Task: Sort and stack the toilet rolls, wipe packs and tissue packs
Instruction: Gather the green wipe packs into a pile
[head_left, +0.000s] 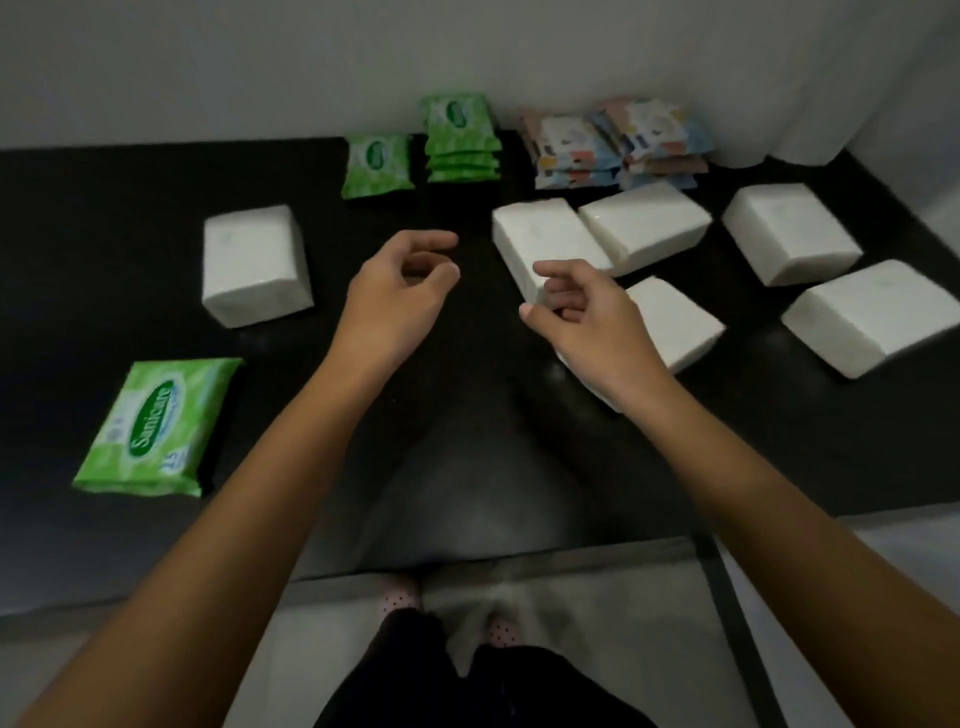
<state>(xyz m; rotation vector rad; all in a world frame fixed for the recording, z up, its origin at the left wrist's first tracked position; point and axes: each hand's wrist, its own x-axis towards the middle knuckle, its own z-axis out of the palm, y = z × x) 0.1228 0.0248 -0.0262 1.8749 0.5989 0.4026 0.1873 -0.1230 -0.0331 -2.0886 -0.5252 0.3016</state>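
Both hands hover empty over the black bench (130, 218), left hand (397, 291) and right hand (587, 312) with fingers loosely curled. Near-left, a green wipe pack (156, 426) lies flat, long axis running away and slightly right. Plain white tissue packs (550, 244) lie scattered right, a stack of green packs (460, 137) at the back.

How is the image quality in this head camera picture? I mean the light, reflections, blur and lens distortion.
Head view: dim, soft light; the glossy black table reflects pale patches near its front edge. Wide-angle lens bends the table edges. Overall slightly soft; the far colourful packs are blurred, while the print on the near green wipe pack is readable. Both hands, left hand and right hand, show mild blur.
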